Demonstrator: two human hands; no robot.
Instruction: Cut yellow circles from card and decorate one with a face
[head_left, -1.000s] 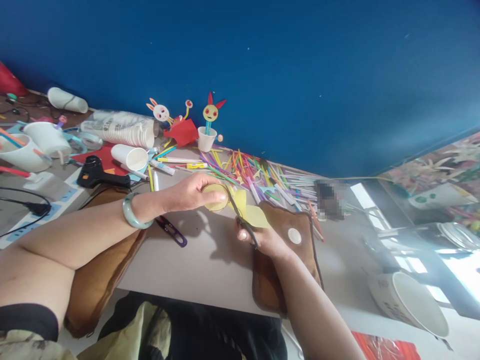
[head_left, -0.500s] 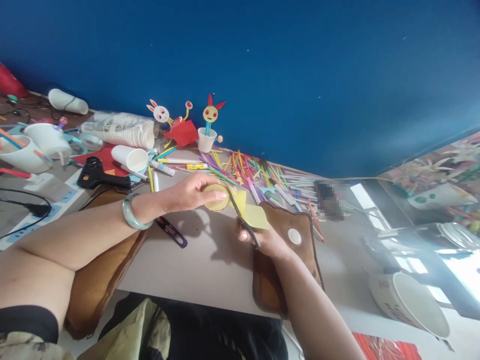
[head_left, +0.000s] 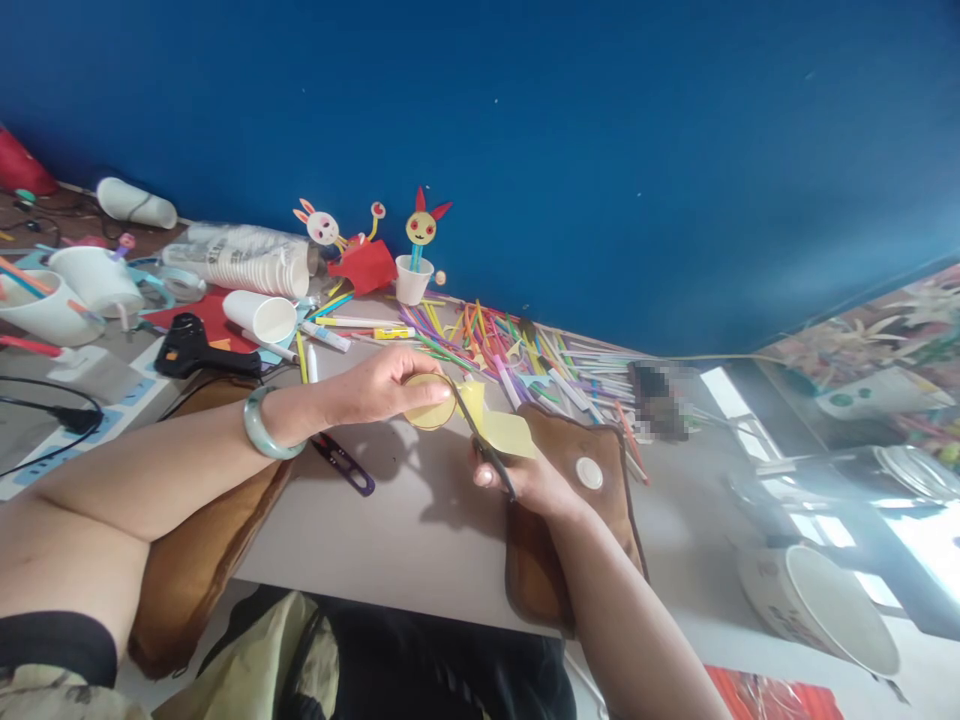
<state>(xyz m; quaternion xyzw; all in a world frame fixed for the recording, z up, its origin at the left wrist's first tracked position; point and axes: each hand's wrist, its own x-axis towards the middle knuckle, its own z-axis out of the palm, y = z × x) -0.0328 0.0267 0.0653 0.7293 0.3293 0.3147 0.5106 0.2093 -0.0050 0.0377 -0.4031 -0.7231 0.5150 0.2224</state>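
Observation:
Between thumb and fingers, my left hand (head_left: 394, 385) pinches a round yellow paper disc (head_left: 429, 408) with a dark outline. My right hand (head_left: 525, 480) is closed on dark scissors (head_left: 487, 452), whose blades point up and left to the disc's right edge. A yellow paper offcut (head_left: 510, 434) curls beside the blades, over my right hand. Below my left wrist, dark purple thread snips (head_left: 343, 465) lie on the table (head_left: 375, 550). Whether the offcut is still joined to the disc, I cannot tell.
Pipe cleaners and markers (head_left: 517, 350) spread along the wall. Paper-cup figures (head_left: 412, 278) stand behind them. A black glue gun (head_left: 202, 348), a tipped paper cup (head_left: 262, 317) and a power strip (head_left: 97, 435) are left. A brown cushion (head_left: 532, 570) lies under my right arm; a white bowl (head_left: 832, 610) stands right.
The disc has turned and shifted slightly in my left hand. The scissor blades have come closer together, and the offcut has moved a little to the left.

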